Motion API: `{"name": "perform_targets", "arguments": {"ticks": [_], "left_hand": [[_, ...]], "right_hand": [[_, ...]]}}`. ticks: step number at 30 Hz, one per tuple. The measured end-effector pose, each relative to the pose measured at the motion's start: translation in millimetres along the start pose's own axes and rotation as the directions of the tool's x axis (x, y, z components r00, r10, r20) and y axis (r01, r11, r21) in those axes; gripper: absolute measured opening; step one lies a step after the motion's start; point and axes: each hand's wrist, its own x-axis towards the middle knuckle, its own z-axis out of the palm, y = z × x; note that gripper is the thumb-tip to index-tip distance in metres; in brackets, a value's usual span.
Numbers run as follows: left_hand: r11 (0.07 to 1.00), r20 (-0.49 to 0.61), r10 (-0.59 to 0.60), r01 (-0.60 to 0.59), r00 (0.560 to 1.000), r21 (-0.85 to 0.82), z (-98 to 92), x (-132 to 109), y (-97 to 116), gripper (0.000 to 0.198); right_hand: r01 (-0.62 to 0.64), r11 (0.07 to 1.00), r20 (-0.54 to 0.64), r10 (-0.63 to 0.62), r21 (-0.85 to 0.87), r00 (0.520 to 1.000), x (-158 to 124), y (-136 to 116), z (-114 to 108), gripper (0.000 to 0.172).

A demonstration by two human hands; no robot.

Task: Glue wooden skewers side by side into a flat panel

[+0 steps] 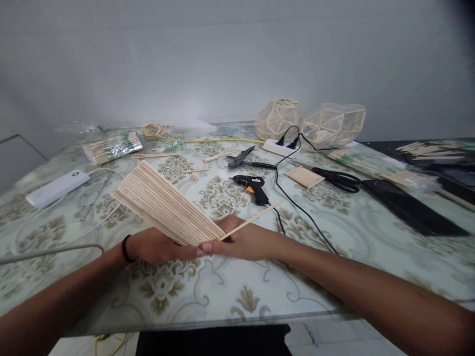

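Observation:
Above the table's front part I hold a flat panel of thin wooden sticks (166,202) laid side by side, tilted up to the left. My left hand (159,245) is closed on its lower edge, thumb along the near side. At the panel's lower right end, my right hand (241,240) pinches a single loose wooden stick (256,219) that points up to the right. Both thumbs meet at the panel's corner, and some fingers are hidden beneath it. A black glue gun (254,188) lies just beyond my right hand.
Behind the glue gun lie pliers (241,158) and a white power strip (281,147) with black cables. Scissors (337,179) and a small stick panel (304,176) sit to the right. Geometric stick frames (278,120) stand at the back; a white power bank (57,189) and packaged sticks (111,147) are left.

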Motion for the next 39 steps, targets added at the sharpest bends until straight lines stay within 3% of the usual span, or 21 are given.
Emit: {"name": "perform_targets", "arguments": {"ticks": [39], "left_hand": [[0.999, -0.011, 0.034, -0.034, 0.999, -0.005, 0.8, 0.3, -2.8, 0.032]], "right_hand": [[-0.03, 0.999, 0.021, 0.03, 0.012, 0.999, -1.3, 2.7, -0.7, 0.05]]}}
